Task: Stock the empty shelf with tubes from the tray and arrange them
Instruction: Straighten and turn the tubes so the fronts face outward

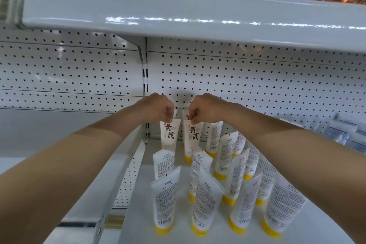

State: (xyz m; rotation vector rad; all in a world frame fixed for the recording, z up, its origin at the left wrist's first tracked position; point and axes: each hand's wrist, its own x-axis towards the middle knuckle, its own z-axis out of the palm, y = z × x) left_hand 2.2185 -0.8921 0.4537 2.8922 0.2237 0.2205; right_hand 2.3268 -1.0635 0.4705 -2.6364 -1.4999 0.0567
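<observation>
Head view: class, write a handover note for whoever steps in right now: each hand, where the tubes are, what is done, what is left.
Left hand pinches the top of the back-left tube; right hand pinches the tube beside it. Both show front labels.
Done: over a dozen tubes stand cap-down on the shelf.
Left: the rest show back labels, some tilted; turn and straighten. Tray not in view.
</observation>
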